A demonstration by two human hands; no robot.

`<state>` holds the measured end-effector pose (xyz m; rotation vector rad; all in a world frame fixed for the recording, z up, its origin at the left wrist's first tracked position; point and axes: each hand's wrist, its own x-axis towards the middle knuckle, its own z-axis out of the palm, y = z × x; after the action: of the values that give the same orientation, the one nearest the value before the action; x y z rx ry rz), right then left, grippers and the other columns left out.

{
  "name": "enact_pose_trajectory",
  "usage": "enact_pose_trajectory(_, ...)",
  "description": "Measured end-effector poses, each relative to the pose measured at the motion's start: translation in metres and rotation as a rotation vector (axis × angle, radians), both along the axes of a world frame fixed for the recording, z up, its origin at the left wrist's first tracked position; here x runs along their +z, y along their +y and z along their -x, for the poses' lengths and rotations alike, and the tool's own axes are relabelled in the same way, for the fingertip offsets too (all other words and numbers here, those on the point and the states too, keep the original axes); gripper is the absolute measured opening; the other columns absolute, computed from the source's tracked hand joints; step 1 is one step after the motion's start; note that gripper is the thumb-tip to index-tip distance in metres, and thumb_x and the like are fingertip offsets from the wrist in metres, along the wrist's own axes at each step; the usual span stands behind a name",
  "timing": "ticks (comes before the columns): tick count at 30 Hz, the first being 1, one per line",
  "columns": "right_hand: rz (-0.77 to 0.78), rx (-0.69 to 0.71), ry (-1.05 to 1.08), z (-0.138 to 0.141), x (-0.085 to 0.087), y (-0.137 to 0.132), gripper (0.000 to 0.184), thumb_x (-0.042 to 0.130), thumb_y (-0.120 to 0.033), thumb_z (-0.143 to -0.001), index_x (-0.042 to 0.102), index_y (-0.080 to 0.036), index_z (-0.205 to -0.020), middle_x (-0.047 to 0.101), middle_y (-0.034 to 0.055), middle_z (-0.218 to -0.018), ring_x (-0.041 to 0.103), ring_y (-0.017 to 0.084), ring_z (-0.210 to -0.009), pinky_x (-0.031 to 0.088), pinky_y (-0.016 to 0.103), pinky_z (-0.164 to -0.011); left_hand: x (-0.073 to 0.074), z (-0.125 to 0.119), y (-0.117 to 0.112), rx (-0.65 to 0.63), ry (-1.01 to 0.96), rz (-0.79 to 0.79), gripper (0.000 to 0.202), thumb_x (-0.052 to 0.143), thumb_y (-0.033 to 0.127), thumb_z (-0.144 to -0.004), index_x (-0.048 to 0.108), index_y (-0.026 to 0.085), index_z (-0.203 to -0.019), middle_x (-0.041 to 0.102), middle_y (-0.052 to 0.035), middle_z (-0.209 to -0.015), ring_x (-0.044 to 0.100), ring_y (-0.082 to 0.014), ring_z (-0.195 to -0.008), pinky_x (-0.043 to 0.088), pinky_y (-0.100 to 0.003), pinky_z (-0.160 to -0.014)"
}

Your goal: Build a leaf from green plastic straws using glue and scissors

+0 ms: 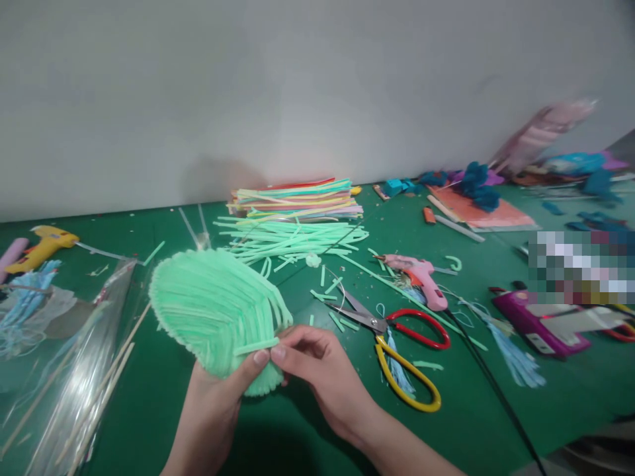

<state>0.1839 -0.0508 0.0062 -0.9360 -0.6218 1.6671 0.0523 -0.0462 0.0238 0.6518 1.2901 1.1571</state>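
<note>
A mint-green leaf-shaped piece made of pipe cleaners [208, 304] is held up above the table, tilted to the left. My left hand [221, 390] grips its lower edge, the thumb lying on the front. A short mint-green pipe cleaner [256, 346] lies across the face of the piece. My right hand [317, 367] pinches the right end of that short pipe cleaner, close to the left thumb. To the right lie scissors [372, 322] with one red and one yellow handle, blades apart. Behind them rests a pink glue gun [419, 277].
Loose mint-green pipe cleaners [297, 239] and a multicoloured bundle [297, 201] lie near the wall. At left are a yellow glue gun [49, 244], clear plastic sleeves [84, 363] and thin wooden sticks [114, 377]. At right, a purple tool [540, 324] and a black cord [496, 383].
</note>
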Motion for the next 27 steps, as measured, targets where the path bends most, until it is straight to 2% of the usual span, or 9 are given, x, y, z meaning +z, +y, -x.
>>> enact_pose_trajectory(2, 0.002, -0.004, 0.013, 0.001, 0.0, 0.0, 0.021, 0.088, -0.033, -0.066, 0.073, -0.018, -0.068, 0.067, -0.0013, -0.072, 0.055, 0.008, -0.064, 0.044, 0.019, -0.056, 0.004, -0.002, 0.002, 0.001, -0.02, 0.03, 0.055, 0.09, 0.034, -0.056, 0.074, 0.014, -0.104, 0.079, -0.0078, -0.088, 0.073, -0.0289, -0.09, 0.058, -0.037, -0.085)
enact_pose_trajectory(5, 0.024, -0.025, 0.025, 0.003, 0.0, 0.001, 0.025, 0.089, -0.035, -0.063, 0.071, -0.017, -0.066, 0.067, -0.0016, -0.072, 0.054, 0.009, -0.063, 0.044, 0.018, -0.054, 0.007, -0.004, 0.005, -0.009, -0.005, 0.051, 0.047, 0.093, 0.033, -0.046, 0.077, 0.014, -0.086, 0.078, -0.0082, -0.081, 0.073, -0.0288, -0.083, 0.06, -0.035, -0.079)
enact_pose_trajectory(7, 0.045, -0.018, 0.006, 0.004, -0.001, 0.001, 0.028, 0.089, -0.038, -0.063, 0.071, -0.017, -0.066, 0.066, -0.0019, -0.069, 0.053, 0.009, -0.062, 0.045, 0.019, -0.053, 0.005, -0.003, 0.007, -0.011, -0.003, 0.033, 0.037, 0.091, 0.033, -0.048, 0.076, 0.015, -0.077, 0.077, -0.0077, -0.076, 0.073, -0.0281, -0.079, 0.06, -0.034, -0.075)
enact_pose_trajectory(10, 0.042, 0.009, -0.058, 0.004, -0.002, 0.001, 0.033, 0.09, -0.04, -0.059, 0.07, -0.016, -0.067, 0.063, -0.0027, -0.064, 0.052, 0.009, -0.06, 0.044, 0.02, -0.054, -0.001, 0.0, 0.007, 0.013, -0.021, -0.014, 0.022, 0.087, 0.029, -0.056, 0.074, 0.018, -0.071, 0.075, -0.0058, -0.076, 0.073, -0.0281, -0.084, 0.06, -0.035, -0.078)
enact_pose_trajectory(12, 0.027, 0.017, -0.092, 0.004, -0.002, 0.0, 0.035, 0.091, -0.039, -0.056, 0.068, -0.016, -0.067, 0.063, -0.0033, -0.064, 0.051, 0.009, -0.06, 0.043, 0.02, -0.055, -0.005, 0.001, 0.007, 0.04, -0.036, -0.018, 0.021, 0.086, 0.027, -0.058, 0.074, 0.018, -0.073, 0.075, -0.0058, -0.081, 0.072, -0.0292, -0.089, 0.059, -0.038, -0.083)
enact_pose_trajectory(16, 0.03, 0.054, -0.118, 0.004, -0.002, -0.003, 0.04, 0.09, -0.046, -0.057, 0.063, -0.016, -0.066, 0.06, -0.0043, -0.063, 0.049, 0.009, -0.059, 0.042, 0.021, -0.055, -0.007, 0.002, 0.009, 0.067, -0.048, -0.006, 0.034, 0.086, 0.028, -0.059, 0.075, 0.018, -0.09, 0.076, -0.0064, -0.091, 0.071, -0.0299, -0.096, 0.058, -0.039, -0.086)
enact_pose_trajectory(21, 0.035, 0.146, -0.137, 0.008, -0.005, -0.006, 0.044, 0.086, -0.053, -0.061, 0.061, -0.017, -0.067, 0.057, -0.0043, -0.06, 0.049, 0.009, -0.056, 0.04, 0.022, -0.053, -0.005, 0.002, 0.008, 0.08, -0.019, -0.01, 0.037, 0.086, 0.027, -0.059, 0.075, 0.017, -0.093, 0.076, -0.0056, -0.086, 0.072, -0.0274, -0.087, 0.06, -0.035, -0.077)
enact_pose_trajectory(24, 0.033, 0.163, -0.144, 0.01, -0.006, -0.006, 0.045, 0.088, -0.05, -0.059, 0.057, -0.018, -0.068, 0.055, -0.0058, -0.059, 0.046, 0.008, -0.054, 0.036, 0.021, -0.052, -0.004, 0.003, 0.007, 0.051, 0.012, 0.012, 0.046, 0.088, 0.03, -0.058, 0.074, 0.015, -0.099, 0.076, -0.0064, -0.085, 0.072, -0.0291, -0.086, 0.061, -0.036, -0.074)
enact_pose_trajectory(27, 0.035, 0.152, -0.112, 0.01, -0.004, -0.006, 0.048, 0.092, -0.045, -0.055, 0.059, -0.018, -0.076, 0.054, -0.0072, -0.062, 0.044, 0.007, -0.056, 0.034, 0.019, -0.052, -0.003, 0.005, 0.008, 0.063, -0.015, 0.026, 0.051, 0.086, 0.036, -0.062, 0.071, 0.015, -0.106, 0.077, -0.0069, -0.091, 0.072, -0.0298, -0.092, 0.059, -0.036, -0.078)
